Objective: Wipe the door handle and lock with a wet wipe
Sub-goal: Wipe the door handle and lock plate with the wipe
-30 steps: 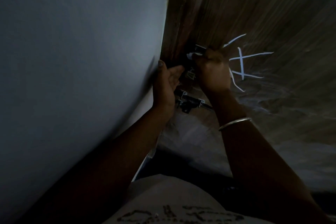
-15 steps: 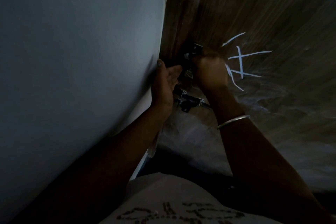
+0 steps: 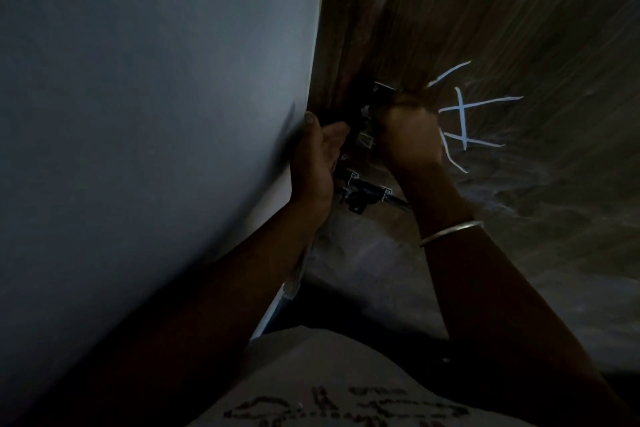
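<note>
Since a second ago the right hand has slid a little up and left along the dark metal latch fitting at the edge of the brown wood-grain door, and the pale scrap of wet wipe that showed at its knuckles is now almost hidden; only a small light fleck peeks out at the fist's ten o'clock.

The lighting is dim, so the main risk, as I judge it, is wiping blind: the fist could skip the lower black sliding bolt, which sits at its seven o'clock, untouched. The wipe could also snag on the bright bracket corners and tear, or knuckles could scrape them.

The right hand is curled into a tight fist pressed against the fitting, presumably bunched on the wipe, wrist bent up, a thin silver bangle on the forearm. The left hand rests at nine o'clock of the latch, palm open, fingers apart, braced against the grey-white wall by the frame.
</note>
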